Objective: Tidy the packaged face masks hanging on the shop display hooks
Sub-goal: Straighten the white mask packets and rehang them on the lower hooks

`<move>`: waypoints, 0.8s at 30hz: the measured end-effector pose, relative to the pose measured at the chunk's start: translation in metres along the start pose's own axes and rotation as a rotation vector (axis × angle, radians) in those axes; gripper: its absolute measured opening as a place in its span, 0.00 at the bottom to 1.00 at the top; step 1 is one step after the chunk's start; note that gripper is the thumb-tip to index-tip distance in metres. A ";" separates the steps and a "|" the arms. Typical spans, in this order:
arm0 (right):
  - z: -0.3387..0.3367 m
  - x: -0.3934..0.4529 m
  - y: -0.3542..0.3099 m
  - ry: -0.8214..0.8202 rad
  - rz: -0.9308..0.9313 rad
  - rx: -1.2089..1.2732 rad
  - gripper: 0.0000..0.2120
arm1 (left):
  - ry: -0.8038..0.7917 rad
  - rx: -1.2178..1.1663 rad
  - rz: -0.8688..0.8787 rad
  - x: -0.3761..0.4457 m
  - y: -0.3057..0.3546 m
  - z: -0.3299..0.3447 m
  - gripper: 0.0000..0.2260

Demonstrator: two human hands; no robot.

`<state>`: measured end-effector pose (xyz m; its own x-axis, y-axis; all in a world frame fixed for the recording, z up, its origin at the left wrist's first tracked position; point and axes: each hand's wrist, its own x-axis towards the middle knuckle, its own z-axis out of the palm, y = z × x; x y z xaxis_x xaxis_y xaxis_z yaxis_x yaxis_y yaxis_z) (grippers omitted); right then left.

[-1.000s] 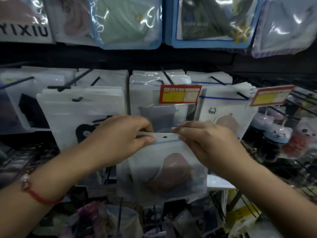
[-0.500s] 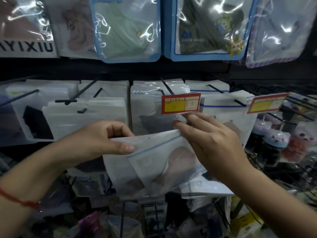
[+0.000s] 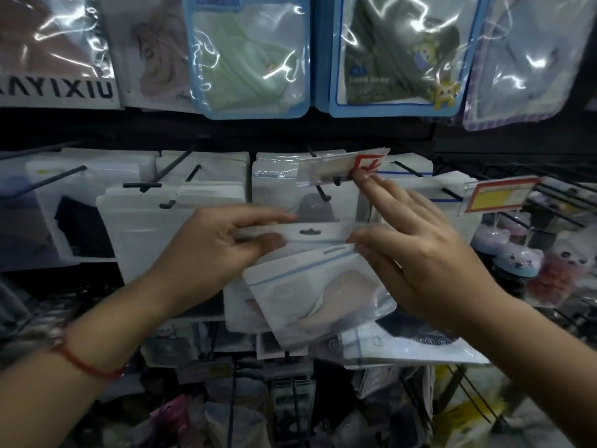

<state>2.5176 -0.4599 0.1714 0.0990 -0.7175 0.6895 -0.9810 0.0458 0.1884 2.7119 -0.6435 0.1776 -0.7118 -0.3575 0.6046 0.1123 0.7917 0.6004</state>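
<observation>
Head view: left hand (image 3: 223,250) pinches the top strip of a mask packet (image 3: 318,299) at centre, thumb over, fingers under. Right hand (image 3: 416,257) pinches the packet's corner at 3 o'clock, its straight fingers lifting the price tag (image 3: 342,168) at 12 o'clock on the hook (image 3: 323,192).

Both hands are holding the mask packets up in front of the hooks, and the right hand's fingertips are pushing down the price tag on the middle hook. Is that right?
Nearly. The right hand is not pushing the price tag down: its fingertips have flipped it up, baring the hook's tip, as the head view shows. The left hand does help hold the mask packets up.
</observation>
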 end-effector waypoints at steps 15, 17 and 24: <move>-0.001 -0.006 -0.008 -0.128 0.053 -0.027 0.09 | 0.278 0.124 0.297 0.037 -0.033 0.041 0.12; -0.001 -0.005 -0.008 -0.140 0.060 -0.031 0.10 | 0.278 0.334 0.379 0.039 -0.038 0.040 0.12; -0.001 -0.004 -0.011 -0.137 0.087 -0.037 0.10 | 0.327 0.728 0.600 0.046 -0.043 0.035 0.10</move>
<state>2.5281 -0.4571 0.1671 -0.0119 -0.7977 0.6030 -0.9778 0.1354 0.1599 2.6500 -0.6766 0.1613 -0.4383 0.1694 0.8827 -0.1393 0.9574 -0.2529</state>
